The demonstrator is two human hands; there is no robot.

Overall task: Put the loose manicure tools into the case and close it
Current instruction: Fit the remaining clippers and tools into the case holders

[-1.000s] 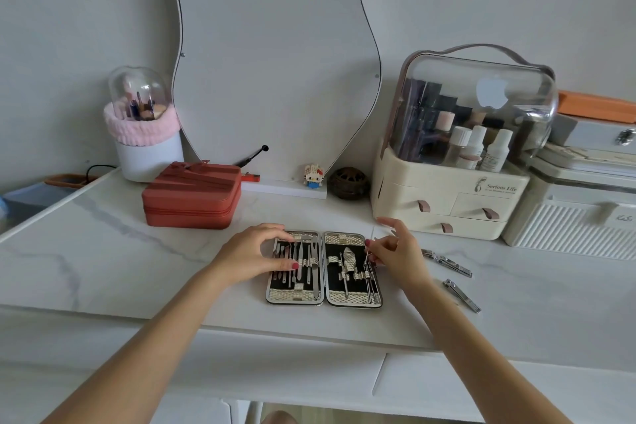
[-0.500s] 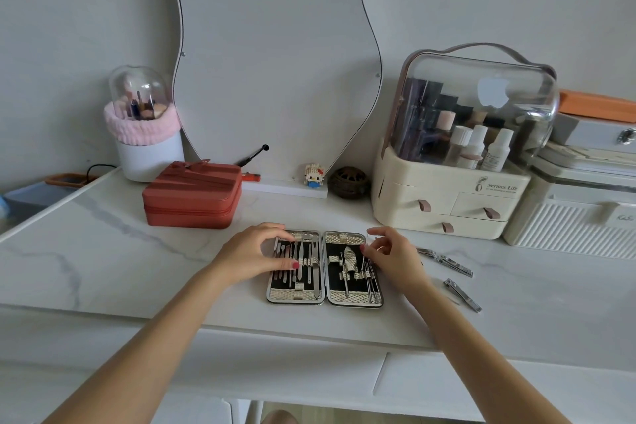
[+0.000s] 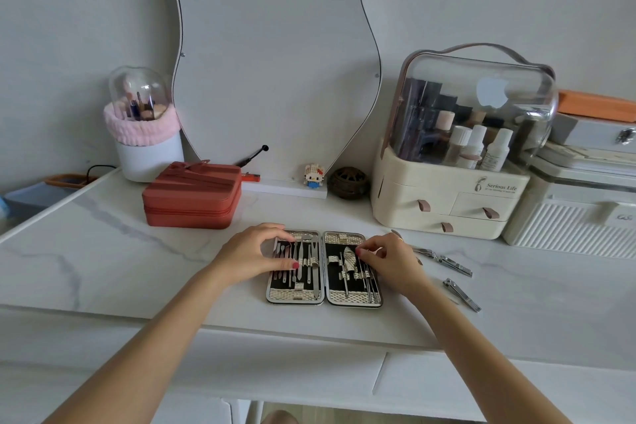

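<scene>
Step in hand: seating a thin tool into the right half of the open case (image 3: 324, 299), judged from the fingers' position.
Right hand (image 3: 389, 260): fingers curled over the right half, seemingly pinching something slender; the item itself too small to make out.
Left hand (image 3: 253, 253): fingers bent, resting on the left half's far edge, steadying it; nothing visibly grasped.
Case contents: metal tools slotted under loops in both halves, lying flat on the marble table (image 3: 103, 268).
Loose tools: nail clipper (image 3: 461, 294) and folding tool (image 3: 444, 260) on the table, right of the case.
Next move, judged: fetching those two, slotting them, folding the halves shut.
Farther back: red zip box (image 3: 192, 194), closed; cosmetics organizer (image 3: 447, 210) with bottles under a clear dome; brush holder (image 3: 144, 134) with brushes.
</scene>
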